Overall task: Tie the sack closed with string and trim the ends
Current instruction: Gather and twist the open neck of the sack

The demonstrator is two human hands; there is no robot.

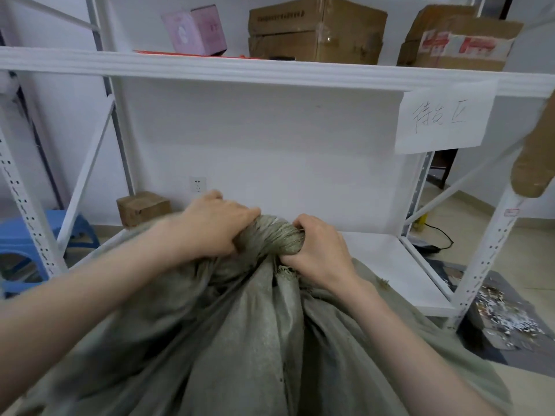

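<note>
Sack point(264, 340) neck in left hand point(210, 226) and right hand point(318, 247); behind, sign point(444, 121) "待发区".

1 sack point(255, 340), 2 hands point(210, 226) point(321, 253), 3 cardbd boxes point(315, 28) point(459, 37) point(141, 207), 1 pink box point(195, 28), 1 blue stool point(18, 235), 1 paper sign point(444, 118)

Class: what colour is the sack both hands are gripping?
Grey-green sack, clearest in the head view.

sack point(240, 340) grey-green | shelf point(210, 67) white | stool point(18, 235) blue | box point(195, 28) pink
</note>
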